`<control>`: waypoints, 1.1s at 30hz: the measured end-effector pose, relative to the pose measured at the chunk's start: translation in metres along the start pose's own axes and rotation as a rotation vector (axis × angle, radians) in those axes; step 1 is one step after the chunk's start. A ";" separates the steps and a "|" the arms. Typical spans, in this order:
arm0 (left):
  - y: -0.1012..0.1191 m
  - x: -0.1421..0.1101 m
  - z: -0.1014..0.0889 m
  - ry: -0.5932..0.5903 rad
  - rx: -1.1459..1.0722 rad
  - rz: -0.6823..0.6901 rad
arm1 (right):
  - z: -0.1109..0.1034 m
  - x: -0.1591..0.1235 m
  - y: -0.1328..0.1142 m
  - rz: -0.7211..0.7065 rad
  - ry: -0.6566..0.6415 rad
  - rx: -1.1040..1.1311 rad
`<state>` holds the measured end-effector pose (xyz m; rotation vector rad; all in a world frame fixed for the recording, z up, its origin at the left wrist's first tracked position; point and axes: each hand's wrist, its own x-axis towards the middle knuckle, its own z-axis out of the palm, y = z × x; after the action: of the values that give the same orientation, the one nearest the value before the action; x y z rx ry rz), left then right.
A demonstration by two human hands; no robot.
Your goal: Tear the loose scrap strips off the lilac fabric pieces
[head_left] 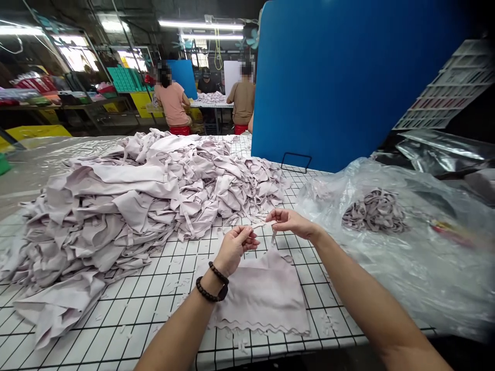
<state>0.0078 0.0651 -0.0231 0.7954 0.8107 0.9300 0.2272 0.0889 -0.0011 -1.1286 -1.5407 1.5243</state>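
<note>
Large blue panel (pixel 328 82), co-workers (pixel 172 105) on red stools (pixel 180 131) beyond

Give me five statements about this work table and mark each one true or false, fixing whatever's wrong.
1. The left hand and right hand hold a fabric strip between them. True.
2. Dark bracelets are worn on the right arm. False: the dark bracelets are on the left arm.
3. The large fabric pile lies left of the blue panel in the picture. True.
4. The tabletop is plain, without lines. False: the tabletop has a black grid.
5. The flat fabric piece has a wavy near edge. True.
</note>
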 end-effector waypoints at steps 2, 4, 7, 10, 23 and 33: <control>-0.001 -0.001 0.004 0.006 -0.013 -0.004 | -0.006 0.003 0.007 -0.036 0.137 -0.082; -0.003 -0.002 0.007 0.009 -0.007 -0.016 | -0.012 0.008 0.015 -0.047 0.270 -0.142; -0.010 -0.002 0.010 0.026 0.024 -0.056 | -0.022 0.009 0.022 -0.021 0.329 -0.282; -0.016 -0.002 0.011 0.052 0.058 -0.095 | -0.025 0.000 0.015 0.013 0.178 -0.461; -0.031 -0.011 0.009 0.019 0.341 -0.049 | 0.029 -0.008 0.004 0.106 -0.239 -0.114; -0.044 -0.041 -0.013 -0.039 1.361 0.296 | 0.056 -0.042 0.013 0.092 -0.008 -0.645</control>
<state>-0.0022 0.0147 -0.0566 2.1383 1.2977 0.5025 0.1936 0.0275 -0.0140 -1.5556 -2.0849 1.1015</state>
